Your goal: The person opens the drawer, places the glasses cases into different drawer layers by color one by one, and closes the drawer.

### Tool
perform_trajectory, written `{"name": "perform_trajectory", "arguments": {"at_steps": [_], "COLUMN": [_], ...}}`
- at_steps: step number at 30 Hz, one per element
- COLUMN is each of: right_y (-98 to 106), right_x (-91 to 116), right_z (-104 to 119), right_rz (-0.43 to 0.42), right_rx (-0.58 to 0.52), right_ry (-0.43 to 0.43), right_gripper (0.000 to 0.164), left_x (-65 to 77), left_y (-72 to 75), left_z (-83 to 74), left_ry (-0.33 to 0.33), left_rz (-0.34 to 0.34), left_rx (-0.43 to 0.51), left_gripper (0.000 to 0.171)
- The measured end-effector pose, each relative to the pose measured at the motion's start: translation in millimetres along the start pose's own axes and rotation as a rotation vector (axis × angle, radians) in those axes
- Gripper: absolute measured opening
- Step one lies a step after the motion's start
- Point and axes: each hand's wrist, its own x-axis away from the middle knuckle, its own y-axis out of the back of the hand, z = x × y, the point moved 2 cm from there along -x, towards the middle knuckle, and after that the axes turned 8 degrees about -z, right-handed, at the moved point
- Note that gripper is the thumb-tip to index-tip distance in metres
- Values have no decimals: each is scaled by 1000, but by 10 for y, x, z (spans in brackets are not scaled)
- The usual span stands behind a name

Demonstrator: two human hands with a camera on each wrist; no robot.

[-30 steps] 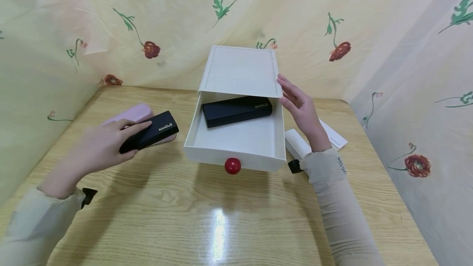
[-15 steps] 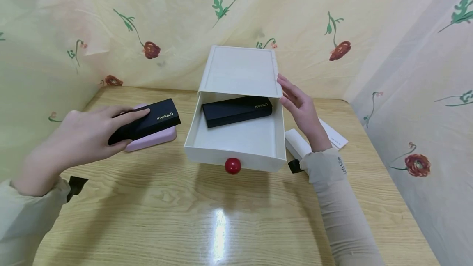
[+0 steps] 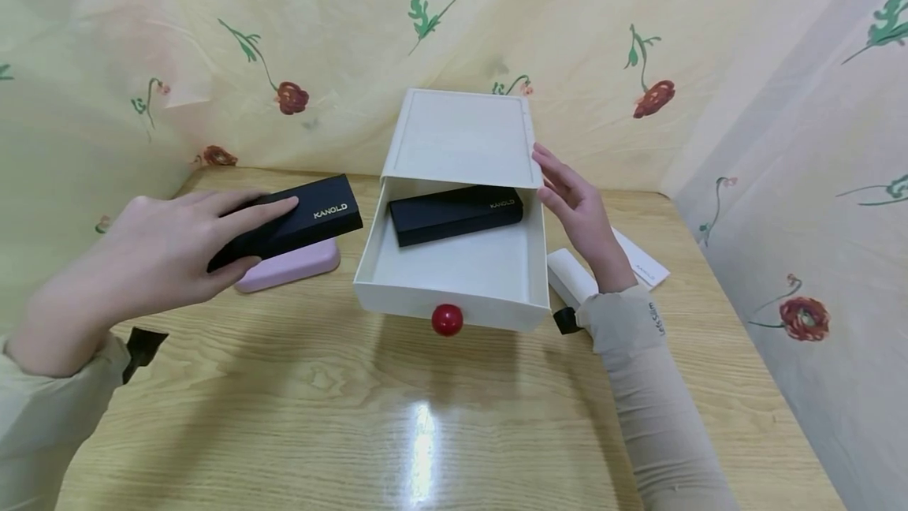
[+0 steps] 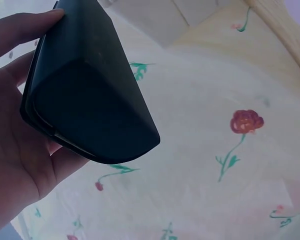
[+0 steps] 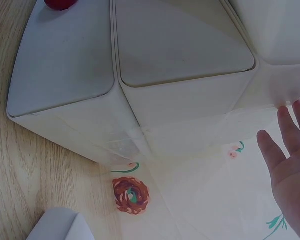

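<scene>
**Inner case (image 3: 454,217) in the drawer (image 3: 468,270), held case (image 3: 322,215) outside it**

The left hand (image 3: 177,235) pinches the black held case between thumb and fingers, raised above the table (image 3: 319,416) at the left; its lettered end stands just beside the drawer's left wall, apart from it. The right hand (image 3: 578,215) holds nothing: its fingers are extended, slightly apart, the fingertips touching the right side of the white cabinet (image 3: 461,136). The drawer, with its red knob (image 3: 447,319), is pulled out toward the near side. The black inner case lies slantwise at its far end, with bare floor on the near side.

Judged from this arrangement, one black case is in place and the second is not yet in. The pink case (image 3: 301,262) at left, and the white case (image 3: 571,276) and flat white item (image 3: 641,259) at right, remain outside.
</scene>
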Motion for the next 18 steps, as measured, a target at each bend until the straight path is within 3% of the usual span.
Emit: {"name": "perform_trajectory", "arguments": {"at_steps": [9, 14, 18], "right_y": [6, 0, -4], "right_x": [-3, -5, -3], "right_z": [-16, -16, -15], "right_rz": [-1, -4, -7], "right_rx": [-11, -11, -12], "right_ry": [7, 5, 4], "right_gripper": [46, 46, 46], "left_x": [-168, -280, -370], "left_y": [69, 80, 72], "left_z": [-164, -287, -381], "left_ry": [-78, -162, -225], "left_rz": [-55, -166, -206], "left_rx": [31, 76, 97], "left_gripper": [67, 48, 54]}}
